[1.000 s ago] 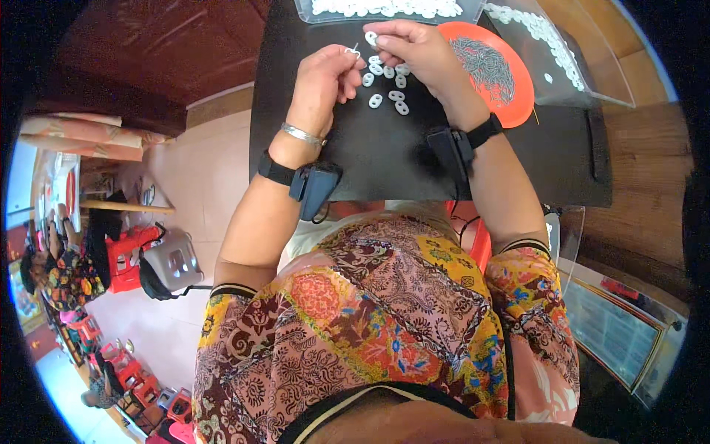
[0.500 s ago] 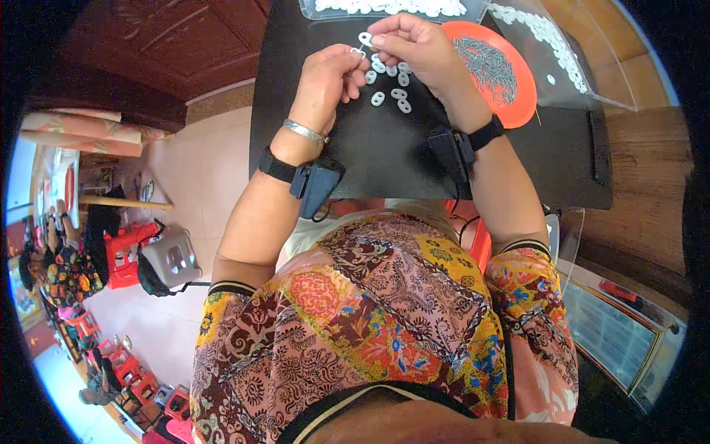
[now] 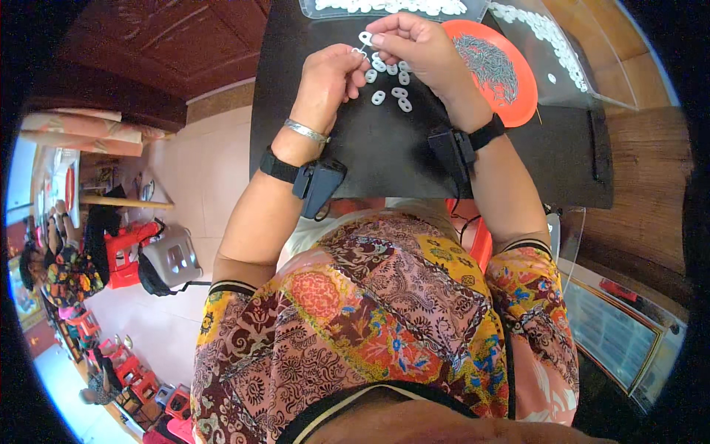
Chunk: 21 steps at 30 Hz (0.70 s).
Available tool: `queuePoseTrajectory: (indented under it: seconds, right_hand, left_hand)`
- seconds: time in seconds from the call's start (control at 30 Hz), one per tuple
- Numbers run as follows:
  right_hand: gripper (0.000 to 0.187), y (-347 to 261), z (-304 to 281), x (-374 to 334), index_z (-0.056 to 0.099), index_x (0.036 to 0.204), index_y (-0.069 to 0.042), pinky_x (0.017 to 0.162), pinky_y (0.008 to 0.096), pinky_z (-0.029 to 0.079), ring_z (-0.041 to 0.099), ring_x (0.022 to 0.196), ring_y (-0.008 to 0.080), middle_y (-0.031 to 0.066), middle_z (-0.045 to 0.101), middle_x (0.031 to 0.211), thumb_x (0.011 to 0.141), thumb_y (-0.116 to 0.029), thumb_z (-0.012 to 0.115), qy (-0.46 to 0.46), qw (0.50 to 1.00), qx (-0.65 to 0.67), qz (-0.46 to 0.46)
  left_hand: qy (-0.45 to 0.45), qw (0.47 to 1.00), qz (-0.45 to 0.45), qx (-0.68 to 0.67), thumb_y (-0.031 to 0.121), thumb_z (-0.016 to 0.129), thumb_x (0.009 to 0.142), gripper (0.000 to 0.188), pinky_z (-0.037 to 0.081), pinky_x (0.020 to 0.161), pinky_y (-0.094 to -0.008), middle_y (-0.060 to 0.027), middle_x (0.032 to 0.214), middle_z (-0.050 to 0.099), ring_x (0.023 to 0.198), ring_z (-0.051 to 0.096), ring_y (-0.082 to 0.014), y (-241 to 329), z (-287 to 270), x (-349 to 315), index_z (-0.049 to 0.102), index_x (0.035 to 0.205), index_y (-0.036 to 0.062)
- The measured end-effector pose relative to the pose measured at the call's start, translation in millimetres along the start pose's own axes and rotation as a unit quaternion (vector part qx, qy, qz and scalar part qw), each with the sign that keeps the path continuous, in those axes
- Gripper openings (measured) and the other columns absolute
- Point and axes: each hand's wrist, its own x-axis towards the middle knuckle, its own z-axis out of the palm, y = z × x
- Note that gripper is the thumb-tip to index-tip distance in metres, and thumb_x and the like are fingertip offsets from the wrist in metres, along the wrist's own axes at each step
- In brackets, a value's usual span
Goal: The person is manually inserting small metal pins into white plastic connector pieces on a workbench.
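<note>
Above the far part of the black table [image 3: 370,159], my two hands meet fingertip to fingertip. My right hand [image 3: 427,58] is closed in a pinch on a white oval plastic piece with holes [image 3: 365,37]. Just left of it, my left hand [image 3: 325,81] pinches a small pale piece [image 3: 359,52], too fine to make out fully; it seems to touch the oval one. Several white two-holed oval pieces [image 3: 379,98] lie loose on the table below and between the hands.
An orange-red plate [image 3: 523,92] of small grey metal pins [image 3: 488,66] stands right of my right hand. A clear tub [image 3: 307,10] at the far edge and a clear container [image 3: 584,52] at far right hold white pieces. Red and grey stools [image 3: 174,255] stand on the floor left.
My hands stay almost in place, with only slight shifts of the fingers around the pieces. Both hold on as before.
</note>
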Motion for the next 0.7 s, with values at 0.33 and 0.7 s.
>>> queuePoseTrajectory:
  seconds: [0.33,0.7]
  right_hand:
    - [0.026,1,-1,-1,0.059,0.105,0.001,0.065,0.0201,0.045,0.054,0.069,0.0061,0.001,0.061,0.081,0.085,-0.017,0.062,-0.001,1.0,-0.023,0.003]
    - [0.017,-19,13,-4,0.058,0.097,0.002,0.059,0.0193,0.044,0.054,0.065,0.0072,0.0018,0.058,0.074,0.085,-0.01,0.059,0.031,0.998,0.005,0.058]
  left_hand:
    - [0.026,0.999,0.017,0.028,0.019,0.048,0.089,0.021,0.031,0.046,-0.0191,0.0015,0.061,0.055,0.049,0.046,-0.0064,3,4,-3,0.059,0.077,0.0066]
    - [0.062,0.998,0.013,0.003,0.012,0.051,0.082,0.02,0.032,0.041,-0.021,-0.0015,0.054,0.053,0.043,0.044,-0.0082,5,7,-2,0.06,0.067,0.0029]
